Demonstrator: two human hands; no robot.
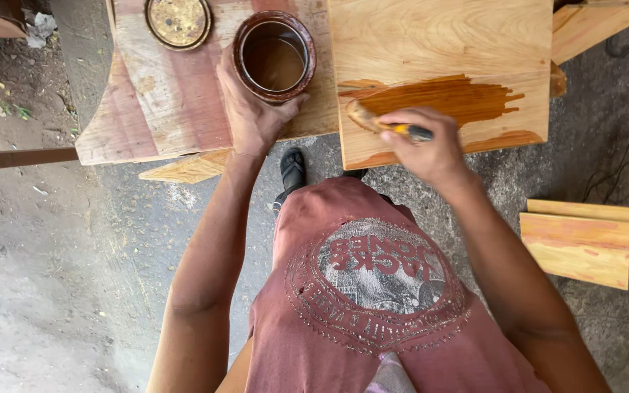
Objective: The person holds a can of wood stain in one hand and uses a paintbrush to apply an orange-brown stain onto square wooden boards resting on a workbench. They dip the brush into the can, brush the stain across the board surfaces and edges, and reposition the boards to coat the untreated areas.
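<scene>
Near the upper middle of the frame, the left hand (251,109) wraps its fingers and thumb around the side of a round, open tin of brown wood stain (274,56), which stands on a reddish, pale-streaked plywood sheet (161,109). To the right of centre, the right hand (427,145) is curled closed around the yellow-and-black handle of a small paintbrush (384,124), whose bristles press against a light, square wooden board (438,44) at its lower left part. A wet, orange-brown streak of stain (438,98) runs across the board just above the hand, with a thinner patch toward the board's lower right corner. At the upper left, the tin's round, gold-coloured metal lid (178,22) lies flat on the plywood sheet, just beside the tin. At the right edge of the frame, a stack of two similar pale boards (580,244) rests on the grey concrete floor (74,291), well apart from the hands.
</scene>
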